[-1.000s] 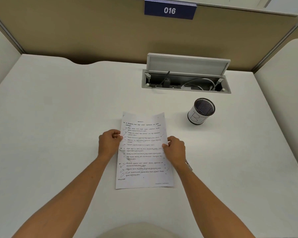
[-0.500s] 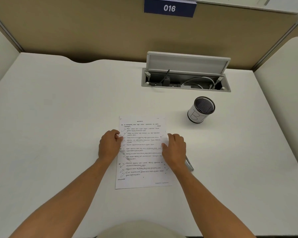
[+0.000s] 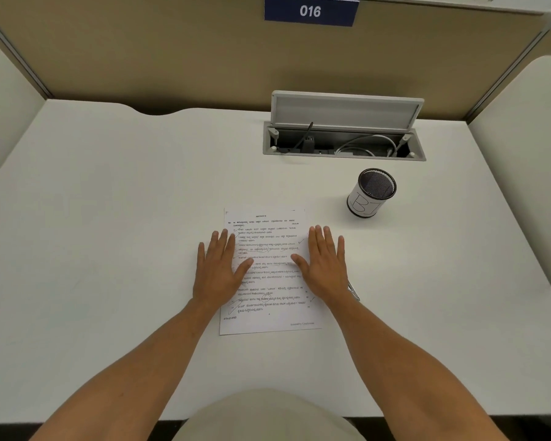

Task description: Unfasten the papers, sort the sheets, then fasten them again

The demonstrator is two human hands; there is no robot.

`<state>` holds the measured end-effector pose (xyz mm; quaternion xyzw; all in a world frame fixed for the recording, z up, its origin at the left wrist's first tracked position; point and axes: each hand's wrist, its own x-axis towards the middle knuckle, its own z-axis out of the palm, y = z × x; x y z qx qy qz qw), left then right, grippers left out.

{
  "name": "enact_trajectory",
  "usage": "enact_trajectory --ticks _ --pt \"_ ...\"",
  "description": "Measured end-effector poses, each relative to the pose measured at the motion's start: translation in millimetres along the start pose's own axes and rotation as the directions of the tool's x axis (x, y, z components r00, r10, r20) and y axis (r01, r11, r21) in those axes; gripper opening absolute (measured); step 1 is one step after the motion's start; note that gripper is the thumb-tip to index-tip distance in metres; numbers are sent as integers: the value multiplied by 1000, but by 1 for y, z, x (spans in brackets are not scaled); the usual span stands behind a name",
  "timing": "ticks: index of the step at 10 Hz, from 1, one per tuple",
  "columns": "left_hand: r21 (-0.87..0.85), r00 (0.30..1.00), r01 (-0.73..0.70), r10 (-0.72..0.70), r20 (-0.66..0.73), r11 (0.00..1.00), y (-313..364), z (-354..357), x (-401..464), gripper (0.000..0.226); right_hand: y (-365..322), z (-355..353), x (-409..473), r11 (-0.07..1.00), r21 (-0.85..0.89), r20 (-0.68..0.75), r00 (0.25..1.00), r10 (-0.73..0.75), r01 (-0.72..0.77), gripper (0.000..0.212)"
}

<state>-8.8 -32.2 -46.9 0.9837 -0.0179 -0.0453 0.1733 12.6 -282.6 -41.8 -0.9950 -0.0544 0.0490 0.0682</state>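
Fingers [image 3: 223, 246] of both hands lie straight and slightly spread, palms down, holding nothing: the left hand [image 3: 218, 272] presses the papers' [image 3: 268, 281] left edge, the right hand [image 3: 326, 265] their right edge, forearms reaching in from the desk's [image 3: 109, 218] near edge. One stack of papers lies flat mid-desk, one cup [image 3: 371, 192] stands toward the far right corner, and one metal piece [image 3: 353, 291] peeks out beside the right wrist.

Papers [image 3: 269, 275] on desk [image 3: 109, 218], cup [image 3: 371, 194] behind-right.
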Motion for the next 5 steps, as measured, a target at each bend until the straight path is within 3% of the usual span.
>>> enact_trajectory --ticks 3,5 --pt "19 997 -8 6 78 1000 6 0 -14 95 -4 -2 -6 1000 12 2 1000 21 -21 84" --pt "42 999 -23 24 -41 999 4 -17 5 90 -9 -32 14 996 86 -162 986 25 -11 83"
